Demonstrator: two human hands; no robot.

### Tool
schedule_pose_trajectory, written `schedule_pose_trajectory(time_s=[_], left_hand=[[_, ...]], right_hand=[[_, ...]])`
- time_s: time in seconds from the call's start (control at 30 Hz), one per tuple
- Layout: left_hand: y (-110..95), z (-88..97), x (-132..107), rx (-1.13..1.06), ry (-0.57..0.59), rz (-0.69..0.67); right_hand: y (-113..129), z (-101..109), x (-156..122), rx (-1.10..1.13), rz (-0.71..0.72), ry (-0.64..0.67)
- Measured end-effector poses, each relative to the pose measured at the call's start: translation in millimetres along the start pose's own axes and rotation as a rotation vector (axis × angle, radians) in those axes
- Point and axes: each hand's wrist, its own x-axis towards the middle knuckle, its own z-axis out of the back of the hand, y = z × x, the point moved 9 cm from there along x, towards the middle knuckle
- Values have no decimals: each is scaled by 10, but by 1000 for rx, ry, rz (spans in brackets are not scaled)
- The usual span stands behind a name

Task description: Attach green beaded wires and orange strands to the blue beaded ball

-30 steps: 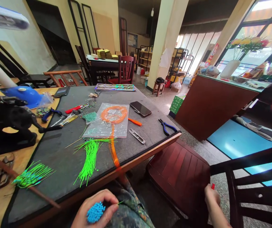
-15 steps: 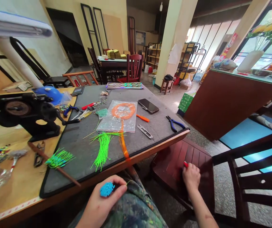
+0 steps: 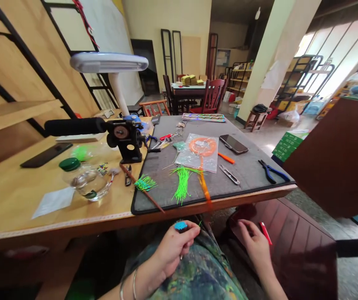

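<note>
My left hand (image 3: 174, 246) is closed over my lap around a bundle of blue-tipped strands (image 3: 180, 226), whose tips show above the curled fingers. A thin green strand end (image 3: 200, 225) pokes out at the thumb and forefinger. Over the chair seat, my right hand (image 3: 255, 241) has loosely bent fingers with nothing visible in them. A red lighter-like stick (image 3: 265, 233) lies on the seat right beside it. On the grey mat (image 3: 163, 200) ahead are a bunch of bright green strands (image 3: 182, 183) and orange strands (image 3: 204, 187) hanging over the table edge.
Blue-handled pliers (image 3: 272, 171), thread snips (image 3: 229, 174), a phone (image 3: 233, 143) and a plastic bag with an orange coil (image 3: 202, 146) rest on the mat. A black hand-cranked device (image 3: 129, 141), a green-lidded jar (image 3: 88, 183) and a wooden stick (image 3: 150, 198) are further left.
The view has swung left. My right hand has come away from the red stick, which now lies beside it on the seat. My left hand still holds the blue-tipped bundle, turned slightly.
</note>
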Motion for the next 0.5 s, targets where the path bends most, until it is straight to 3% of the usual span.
schedule_pose_trajectory(time_s=[0.07,0.1,0.2,0.27,0.5], left_hand=[[37,-32,-4,-50,18,33],[57,-44,-7,-66,26,50],[87,-53,-17,-78,39,72],[80,-48,-19,-67,45,60],[81,-99,-4,-79,103,70]], right_hand=[[595,-154,-203,543,31,226],[862,-199,-296,709,18,307],[1434,-288,-473,960,-11,476],[1550,-343,-497,1044,-63,511],[1472,-367,-437,1109,-67,459]])
